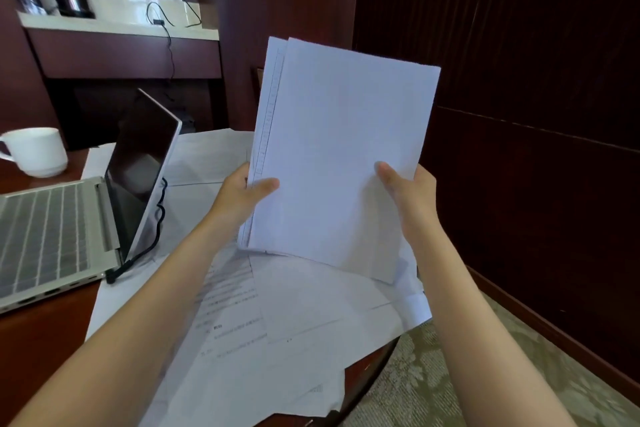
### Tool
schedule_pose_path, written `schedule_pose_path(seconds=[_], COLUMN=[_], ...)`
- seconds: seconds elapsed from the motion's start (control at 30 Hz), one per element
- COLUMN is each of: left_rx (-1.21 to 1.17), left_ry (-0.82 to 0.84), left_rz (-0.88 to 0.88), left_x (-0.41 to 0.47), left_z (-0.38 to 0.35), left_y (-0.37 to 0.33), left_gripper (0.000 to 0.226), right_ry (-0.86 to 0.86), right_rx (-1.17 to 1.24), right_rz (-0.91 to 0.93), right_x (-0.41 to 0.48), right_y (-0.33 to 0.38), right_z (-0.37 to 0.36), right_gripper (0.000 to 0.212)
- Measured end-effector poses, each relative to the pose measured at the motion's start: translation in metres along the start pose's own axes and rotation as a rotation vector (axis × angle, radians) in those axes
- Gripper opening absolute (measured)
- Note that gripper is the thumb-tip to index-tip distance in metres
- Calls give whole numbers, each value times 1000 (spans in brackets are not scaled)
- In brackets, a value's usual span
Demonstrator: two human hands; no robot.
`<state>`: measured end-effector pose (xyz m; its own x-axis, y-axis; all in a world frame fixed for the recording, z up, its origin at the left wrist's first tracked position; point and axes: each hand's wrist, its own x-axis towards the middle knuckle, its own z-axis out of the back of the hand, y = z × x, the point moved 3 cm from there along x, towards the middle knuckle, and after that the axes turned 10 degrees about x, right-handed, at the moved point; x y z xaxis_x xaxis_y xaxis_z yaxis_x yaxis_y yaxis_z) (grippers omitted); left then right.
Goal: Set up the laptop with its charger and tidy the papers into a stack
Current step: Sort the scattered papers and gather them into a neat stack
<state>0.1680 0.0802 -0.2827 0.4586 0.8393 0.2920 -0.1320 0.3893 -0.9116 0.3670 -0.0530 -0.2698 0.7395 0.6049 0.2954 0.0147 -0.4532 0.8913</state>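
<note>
Now the left hand (242,194) and right hand (405,191) pinch the papers (346,149) by their sides, and should tap them even on the table (41,340).

**Papers held above a strewn table**

A sheaf of papers (343,156) stands upright between the left hand (242,194) and right hand (408,191), above loose sheets (294,329) spread on the table (41,333). Left lies the open laptop (69,218), a cup (36,151) behind it.
</note>
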Motion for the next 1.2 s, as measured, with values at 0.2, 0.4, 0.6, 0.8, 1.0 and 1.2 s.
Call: schedule_pose_path(seconds=[0.2, 0.4, 0.6, 0.8, 1.0, 1.2], left_rx=[-45, -29, -219, -196, -121, 229], left_ry=[-149, -217, -253, -206, -122, 290], left_rz=[-73, -121, -124, -80, 152, 440], left_x=[-2, -1, -1, 2, 4, -7], left_z=[15, 28, 14, 21, 14, 23], left_y=[-25, -32, -36, -32, -28, -10], left_gripper=[33, 41, 36, 28, 23, 23], right_ry=[99, 49, 19, -3, -56, -45], right_rx=[6, -44, -29, -123, -299, -539], right_rz=[125, 138, 206, 153, 123, -127], right_x=[1, 2, -7, 1, 10, 15], right_y=[7, -3, -2, -6, 4, -15], right_z=[-23, -28, -50, -40, -29, -5], right_gripper=[18, 31, 17, 13, 7, 14])
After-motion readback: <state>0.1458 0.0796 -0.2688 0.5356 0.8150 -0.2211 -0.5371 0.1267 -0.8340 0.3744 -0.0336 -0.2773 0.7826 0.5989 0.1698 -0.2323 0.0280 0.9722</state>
